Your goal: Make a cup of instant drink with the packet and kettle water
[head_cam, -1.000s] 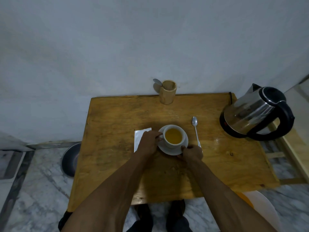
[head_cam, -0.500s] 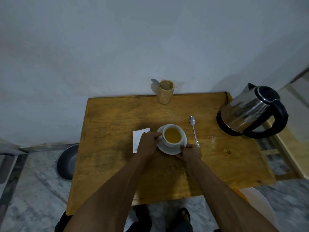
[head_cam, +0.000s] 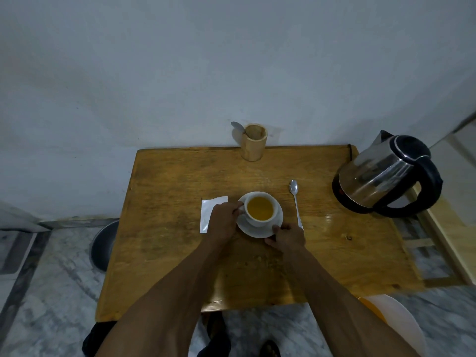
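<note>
A white cup [head_cam: 260,208] holding yellow-brown drink stands on a white saucer [head_cam: 257,231] in the middle of the wooden table [head_cam: 167,243]. My left hand [head_cam: 223,219] pinches the cup's handle on its left side. My right hand [head_cam: 286,236] grips the saucer's near right rim. A white packet [head_cam: 207,214] lies flat just left of my left hand, partly hidden by it. A metal spoon [head_cam: 295,200] lies on the table right of the saucer. The steel kettle [head_cam: 383,176] with a black handle sits at the table's right edge.
A bamboo holder [head_cam: 253,142] with a second spoon [head_cam: 238,127] in it stands at the table's back edge against the wall. A dark pan [head_cam: 103,245] sits on the floor at left. A white and orange round object [head_cam: 394,320] is on the floor at right.
Both hands stay on the cup handle and saucer. The view has shifted slightly; the cup and saucer show no clear movement on the table.
</note>
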